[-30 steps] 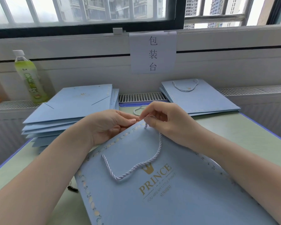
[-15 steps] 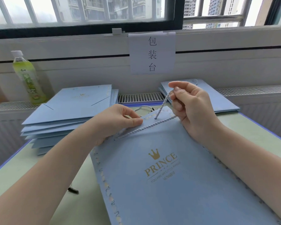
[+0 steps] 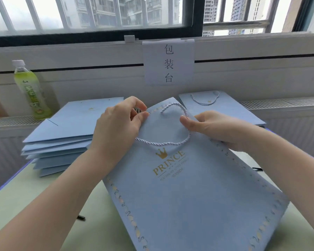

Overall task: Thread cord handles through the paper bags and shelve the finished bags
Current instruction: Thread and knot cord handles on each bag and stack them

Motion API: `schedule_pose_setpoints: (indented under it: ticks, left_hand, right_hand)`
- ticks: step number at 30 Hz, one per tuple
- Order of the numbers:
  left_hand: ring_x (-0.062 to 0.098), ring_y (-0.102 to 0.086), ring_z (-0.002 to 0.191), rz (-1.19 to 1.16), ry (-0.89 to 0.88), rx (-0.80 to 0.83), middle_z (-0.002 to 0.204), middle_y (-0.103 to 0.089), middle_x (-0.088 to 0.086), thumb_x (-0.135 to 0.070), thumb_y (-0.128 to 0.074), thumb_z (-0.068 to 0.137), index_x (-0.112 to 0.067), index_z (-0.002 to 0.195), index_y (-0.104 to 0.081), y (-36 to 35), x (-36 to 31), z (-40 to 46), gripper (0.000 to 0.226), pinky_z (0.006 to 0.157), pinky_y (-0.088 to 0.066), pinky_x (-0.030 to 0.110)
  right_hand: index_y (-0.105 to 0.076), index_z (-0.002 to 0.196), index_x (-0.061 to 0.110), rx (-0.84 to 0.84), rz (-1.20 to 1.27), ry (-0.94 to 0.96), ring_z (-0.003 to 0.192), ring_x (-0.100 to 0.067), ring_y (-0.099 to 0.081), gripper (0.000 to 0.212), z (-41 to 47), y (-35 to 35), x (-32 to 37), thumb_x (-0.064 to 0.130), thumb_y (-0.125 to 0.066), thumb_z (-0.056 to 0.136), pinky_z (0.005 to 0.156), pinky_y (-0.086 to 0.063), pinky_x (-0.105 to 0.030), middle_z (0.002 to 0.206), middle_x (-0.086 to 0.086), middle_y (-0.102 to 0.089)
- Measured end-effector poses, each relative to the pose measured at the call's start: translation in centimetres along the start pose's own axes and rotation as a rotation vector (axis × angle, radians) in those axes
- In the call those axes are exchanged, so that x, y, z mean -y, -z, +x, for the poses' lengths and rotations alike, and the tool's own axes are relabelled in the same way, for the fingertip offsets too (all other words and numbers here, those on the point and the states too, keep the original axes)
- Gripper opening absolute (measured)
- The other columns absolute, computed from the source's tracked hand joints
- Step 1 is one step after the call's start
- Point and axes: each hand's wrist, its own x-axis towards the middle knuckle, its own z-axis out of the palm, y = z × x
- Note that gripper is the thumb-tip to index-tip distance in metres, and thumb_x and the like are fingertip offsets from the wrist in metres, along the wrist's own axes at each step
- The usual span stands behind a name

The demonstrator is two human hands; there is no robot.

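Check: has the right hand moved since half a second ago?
Yes. The right hand has dropped from in front of the right bag stack onto the bag's right edge.

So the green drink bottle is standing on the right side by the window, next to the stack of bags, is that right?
Not quite. In the head view the bottle stands on the left side by the window, next to the stack of bags. The rest holds.

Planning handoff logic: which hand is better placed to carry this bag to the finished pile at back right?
Right, probably. The right hand already holds the bag at its right edge, nearest the finished pile. The left hand pinches the top edge, farther away.
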Motion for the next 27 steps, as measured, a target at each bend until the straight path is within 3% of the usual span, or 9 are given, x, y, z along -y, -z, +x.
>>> schedule_pose_setpoints:
  ticks: [1,4,6,11,16,19,22,24,27]
  left_hand:
    - [0.022,-0.053,0.075,0.055,-0.023,0.008,0.074,-0.061,-0.005,-0.029,-0.057,0.092,-0.022,0.102,-0.062,-0.1,0.0,0.0,0.013,0.073,-0.043,0.037]
    - [0.022,-0.047,0.102,0.175,-0.108,0.073,0.100,-0.060,0.001,-0.040,-0.054,0.092,-0.019,0.118,-0.059,-0.6,0.3,0.0,0.034,0.084,-0.038,0.033]
    - [0.021,-0.036,0.116,0.216,-0.253,0.087,0.118,-0.054,0.003,-0.049,-0.048,0.088,-0.019,0.124,-0.058,-0.7,0.1,-0.1,0.048,0.094,-0.037,0.038]
    - [0.015,-0.050,0.113,0.208,-0.542,0.197,0.119,-0.062,-0.004,-0.042,-0.042,0.090,-0.019,0.107,-0.066,-1.4,-0.6,-0.7,0.037,0.102,-0.038,0.043]
    - [0.018,-0.057,0.112,0.151,-0.603,0.327,0.121,-0.062,-0.004,-0.045,-0.040,0.091,-0.021,0.108,-0.067,-2.9,-0.6,-1.7,0.040,0.097,-0.042,0.034]
    - [0.014,-0.045,0.123,0.094,-0.507,0.248,0.130,-0.054,-0.005,-0.049,-0.037,0.091,-0.026,0.116,-0.063,-2.9,-0.5,-1.5,0.043,0.100,-0.034,0.033]
    - [0.016,-0.034,0.126,0.111,-0.282,0.066,0.134,-0.047,0.001,-0.049,-0.035,0.089,-0.021,0.127,-0.053,-2.5,-0.1,-1.0,0.051,0.098,-0.027,0.031]
    - [0.020,-0.038,0.123,0.033,-0.044,0.015,0.129,-0.045,0.000,-0.045,-0.044,0.092,-0.017,0.134,-0.045,-2.0,0.2,-0.6,0.050,0.095,-0.028,0.026]
    - [0.017,-0.057,0.099,-0.312,0.357,0.145,0.116,-0.054,-0.002,-0.037,-0.054,0.093,-0.018,0.132,-0.041,-1.5,0.4,0.2,0.045,0.078,-0.042,0.027]
  right_hand:
    - [-0.053,0.095,-0.005,0.032,0.063,0.001,0.068,-0.024,-0.052,0.095,0.0,0.1,-0.1,0.079,-0.063,0.052,0.065,-0.044,-0.035,0.080,-0.010,-0.056]
    - [-0.070,0.080,0.012,-0.018,0.216,0.089,0.063,-0.023,-0.064,0.045,-0.4,0.4,0.1,0.055,-0.061,0.072,0.061,-0.055,-0.035,0.079,-0.011,-0.070]
    - [-0.071,0.083,0.013,-0.112,0.301,0.139,0.062,-0.021,-0.066,0.032,-0.5,1.0,0.2,0.043,-0.059,0.085,0.059,-0.056,-0.033,0.079,-0.010,-0.072]
    - [-0.066,0.086,0.007,-0.394,0.530,0.170,0.059,-0.019,-0.063,0.029,0.0,2.4,0.1,0.032,-0.053,0.095,0.059,-0.055,-0.030,0.074,-0.007,-0.069]
    - [-0.065,0.082,0.007,-0.530,0.640,0.121,0.055,-0.018,-0.064,0.029,0.2,2.9,-0.7,0.027,-0.050,0.097,0.053,-0.055,-0.029,0.077,-0.008,-0.068]
    - [-0.067,0.102,0.002,-0.556,0.770,0.054,0.069,-0.025,-0.065,0.030,-0.1,3.2,-0.7,0.027,-0.053,0.095,0.055,-0.055,-0.028,0.095,-0.013,-0.069]
    - [-0.066,0.109,0.003,-0.553,0.842,0.055,0.071,-0.026,-0.065,0.033,-0.2,3.4,-0.7,0.028,-0.052,0.094,0.052,-0.054,-0.024,0.102,-0.013,-0.068]
    - [-0.065,0.112,0.002,-0.548,0.867,0.051,0.071,-0.026,-0.063,0.034,-0.2,3.3,-0.7,0.028,-0.052,0.094,0.052,-0.053,-0.024,0.104,-0.014,-0.067]
    - [-0.062,0.115,0.003,-0.477,0.885,0.091,0.062,-0.021,-0.062,0.034,-0.5,2.9,-0.6,0.028,-0.049,0.096,0.046,-0.049,-0.019,0.095,-0.010,-0.066]
